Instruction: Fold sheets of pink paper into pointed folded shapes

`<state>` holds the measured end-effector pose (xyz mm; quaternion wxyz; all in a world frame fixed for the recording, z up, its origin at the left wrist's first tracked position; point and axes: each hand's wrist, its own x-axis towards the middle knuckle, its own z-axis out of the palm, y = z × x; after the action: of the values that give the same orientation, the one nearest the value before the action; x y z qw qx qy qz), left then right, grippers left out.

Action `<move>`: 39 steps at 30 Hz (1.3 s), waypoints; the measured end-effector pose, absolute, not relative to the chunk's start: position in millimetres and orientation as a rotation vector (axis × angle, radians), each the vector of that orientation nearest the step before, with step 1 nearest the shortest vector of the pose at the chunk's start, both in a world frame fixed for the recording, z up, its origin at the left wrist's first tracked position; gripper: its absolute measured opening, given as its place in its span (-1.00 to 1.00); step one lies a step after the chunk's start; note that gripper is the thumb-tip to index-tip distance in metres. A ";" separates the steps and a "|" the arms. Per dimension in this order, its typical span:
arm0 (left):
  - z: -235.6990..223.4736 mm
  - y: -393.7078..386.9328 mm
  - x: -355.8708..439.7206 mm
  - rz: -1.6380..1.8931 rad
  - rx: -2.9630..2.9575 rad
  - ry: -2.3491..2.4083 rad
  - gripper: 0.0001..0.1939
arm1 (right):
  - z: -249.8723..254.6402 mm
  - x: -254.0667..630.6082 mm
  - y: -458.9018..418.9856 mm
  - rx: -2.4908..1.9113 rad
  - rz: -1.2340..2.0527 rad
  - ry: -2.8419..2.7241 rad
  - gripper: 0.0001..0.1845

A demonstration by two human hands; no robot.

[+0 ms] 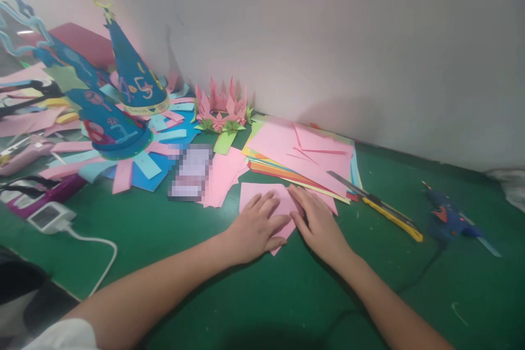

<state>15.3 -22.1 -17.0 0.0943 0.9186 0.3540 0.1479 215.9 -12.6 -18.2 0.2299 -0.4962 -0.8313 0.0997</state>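
Observation:
A sheet of pink paper (251, 192) lies on the green table between my hands, partly covered by them. Its near end narrows to a corner that points towards me. My left hand (258, 229) rests on the sheet with fingers spread and nearly flat. My right hand (318, 223) lies along the sheet's right edge, fingers stretched and thumb apart. Whether the right fingertips also reach under the edge, I cannot tell. Just beyond are more pink pieces (225, 178) and a stack of coloured sheets (270, 145), pink on top.
A yellow utility knife (394, 219) with its blade out and a blue glue gun (451, 219) with a cord lie to the right. Left are a blurred phone (191, 172), blue cone hats (137, 79), a pink paper crown (221, 106) and a white charger (51, 217). A wall (369, 54) stands behind.

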 end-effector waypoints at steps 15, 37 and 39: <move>-18.3 -22.7 15.3 0.407 2.754 1.059 -0.59 | -17.7 214.9 -12.1 -1.353 0.311 -2.262 -0.49; -17.9 -22.2 15.7 0.479 2.700 1.076 -0.55 | -11.4 211.3 -19.0 -1.369 0.506 -1.861 -0.59; -17.8 -21.8 15.1 0.485 2.687 1.094 -0.54 | -11.2 212.0 -17.7 -1.382 0.460 -1.881 -0.63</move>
<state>15.1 -21.8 -17.8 0.0997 0.9089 0.3702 0.1641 212.0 -17.7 -11.2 0.3722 -0.5390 -0.7340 0.1793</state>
